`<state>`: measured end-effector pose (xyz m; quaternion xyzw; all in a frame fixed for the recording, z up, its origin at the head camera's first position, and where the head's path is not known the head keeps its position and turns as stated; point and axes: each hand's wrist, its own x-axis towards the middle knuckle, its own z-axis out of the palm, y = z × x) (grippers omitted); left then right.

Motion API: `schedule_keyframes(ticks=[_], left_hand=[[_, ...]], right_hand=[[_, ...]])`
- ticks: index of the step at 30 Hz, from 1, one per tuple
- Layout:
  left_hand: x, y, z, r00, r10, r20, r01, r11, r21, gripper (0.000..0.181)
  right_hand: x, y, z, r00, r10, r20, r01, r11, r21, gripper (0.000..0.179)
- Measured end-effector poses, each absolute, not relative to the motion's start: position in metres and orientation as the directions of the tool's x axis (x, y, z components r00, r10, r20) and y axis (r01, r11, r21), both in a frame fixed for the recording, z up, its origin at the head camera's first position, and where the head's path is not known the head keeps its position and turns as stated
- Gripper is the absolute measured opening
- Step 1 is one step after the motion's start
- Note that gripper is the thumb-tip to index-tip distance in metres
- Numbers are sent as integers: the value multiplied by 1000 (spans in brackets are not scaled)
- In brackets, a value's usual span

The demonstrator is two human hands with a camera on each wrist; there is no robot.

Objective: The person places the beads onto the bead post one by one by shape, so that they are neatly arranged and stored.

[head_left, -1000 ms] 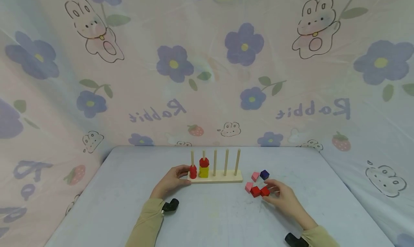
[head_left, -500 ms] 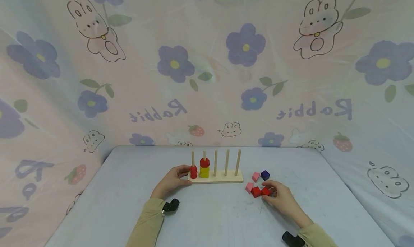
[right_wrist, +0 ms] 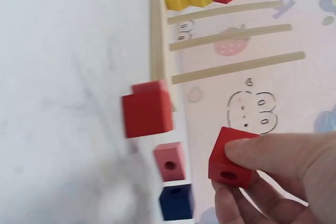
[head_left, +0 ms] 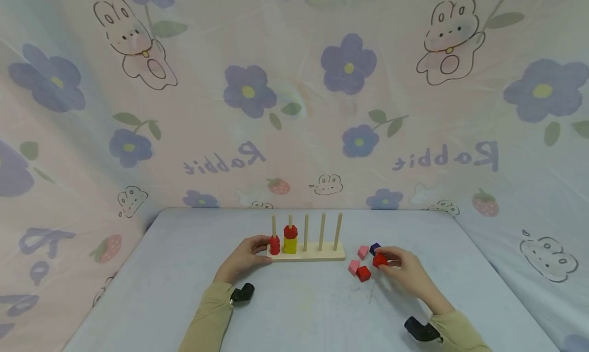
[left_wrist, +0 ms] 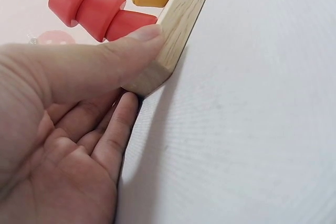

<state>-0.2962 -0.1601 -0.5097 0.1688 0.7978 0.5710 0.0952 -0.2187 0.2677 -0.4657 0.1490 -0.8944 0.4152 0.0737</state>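
Note:
My left hand (head_left: 246, 259) grips the left end of a wooden peg board (head_left: 317, 256), thumb on its near side in the left wrist view. Its leftmost peg carries stacked red beads (head_left: 274, 245). Beside them, yellow hexagonal beads (head_left: 290, 246) sit under a red hexagonal bead (head_left: 290, 232). The other three pegs stand bare. Between thumb and fingers, my right hand (head_left: 408, 274) pinches a red block (head_left: 379, 260), raised off the table; the right wrist view shows a hole (right_wrist: 228, 175) in it.
Left of my right hand lie another red block (head_left: 363, 273) and two pink blocks (head_left: 363, 251). A dark blue block (head_left: 375, 248), partly covered by my fingers, lies behind. A patterned cloth (head_left: 294, 111) hangs behind the white table (head_left: 303, 311).
My right hand has picked up the red block it was touching and moved it slightly up and away from the other red block. My left hand keeps its place on the peg board.

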Motion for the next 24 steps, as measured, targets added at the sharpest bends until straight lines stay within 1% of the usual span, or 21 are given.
schedule_keyframes(ticks=[5,10,16,20,24], left_hand=[[-296,-161,-510,-927,373,44,164,297,941,57],[-295,-162,-510,-921,385,59,184,298,937,56],[-293,-162,-509,-918,390,67,183,270,945,55],[-295,-162,-510,-919,389,63,185,285,940,55],[-297,-162,-509,-920,390,48,178,305,936,55]], right_hand=[[-225,261,-451,-926,-223,303,-376,522,-765,39],[-233,247,-433,-913,-228,338,-407,466,-786,38],[-241,224,-407,-866,-245,437,-500,399,-768,34],[-237,203,-382,-815,-271,512,-579,361,-731,34],[-235,184,-360,-784,-299,544,-620,330,-712,35]])
